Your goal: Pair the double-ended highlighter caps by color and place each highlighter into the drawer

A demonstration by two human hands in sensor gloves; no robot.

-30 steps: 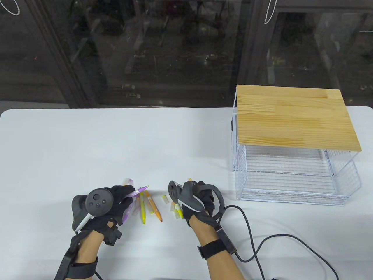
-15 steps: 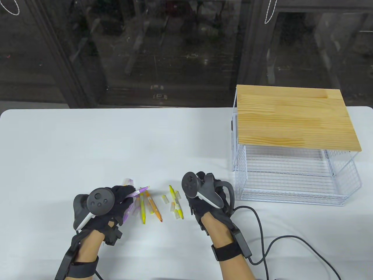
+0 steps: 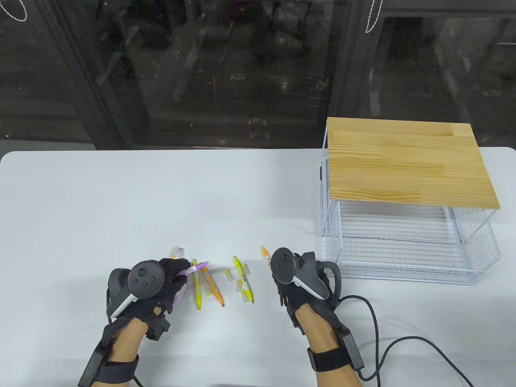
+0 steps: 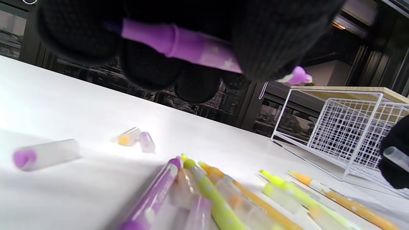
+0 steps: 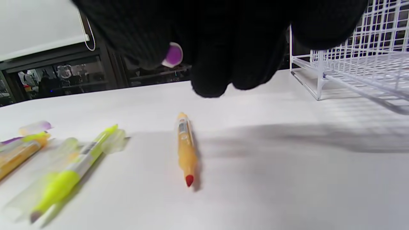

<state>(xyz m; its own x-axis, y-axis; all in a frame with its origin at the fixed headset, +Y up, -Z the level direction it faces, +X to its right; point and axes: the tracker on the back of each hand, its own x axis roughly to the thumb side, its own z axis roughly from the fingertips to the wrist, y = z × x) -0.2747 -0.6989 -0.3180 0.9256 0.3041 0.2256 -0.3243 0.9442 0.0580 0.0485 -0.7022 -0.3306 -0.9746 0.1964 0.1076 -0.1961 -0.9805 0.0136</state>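
Observation:
My left hand (image 3: 173, 274) grips a purple highlighter (image 4: 191, 48), whose uncapped tip (image 3: 202, 264) points right. My right hand (image 3: 300, 292) hovers near the drawer's front left corner and pinches a clear cap with a purple end (image 5: 172, 54). An orange highlighter (image 3: 265, 256) with a red tip lies just left of that hand. Between the hands lie a yellow highlighter (image 3: 243, 279), a yellow-green one (image 3: 197, 288) and an orange one (image 3: 213, 288). The white wire drawer (image 3: 403, 250) stands pulled out under a wooden top (image 3: 407, 161).
Loose clear caps lie among the highlighters, one (image 3: 229, 275) beside the yellow pen and two (image 3: 178, 252) beyond my left hand. A black cable (image 3: 375, 334) trails from my right wrist across the table's front right.
My right hand has moved right toward the drawer, uncovering the yellow highlighter and then the orange one. My left hand shifted slightly right, still holding the purple highlighter.

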